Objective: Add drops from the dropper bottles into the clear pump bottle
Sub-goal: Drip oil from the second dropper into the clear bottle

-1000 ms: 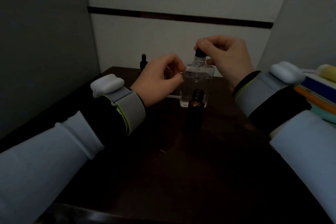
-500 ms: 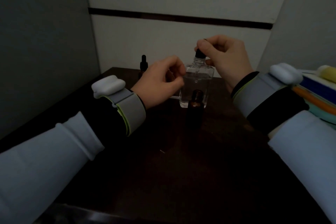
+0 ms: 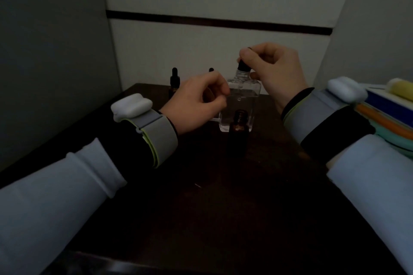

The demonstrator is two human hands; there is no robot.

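Just above the frame's centre, our right hand pinches a black dropper at the neck of the clear pump bottle, which stands upright on the dark table. Our left hand curls beside the bottle's left side; we cannot tell whether it grips anything. An open amber dropper bottle stands just below.

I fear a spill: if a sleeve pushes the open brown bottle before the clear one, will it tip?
Likely yes: the open brown bottle stands tall and narrow, so it may tip. Its neck is uncapped, so any contents would probably spill.
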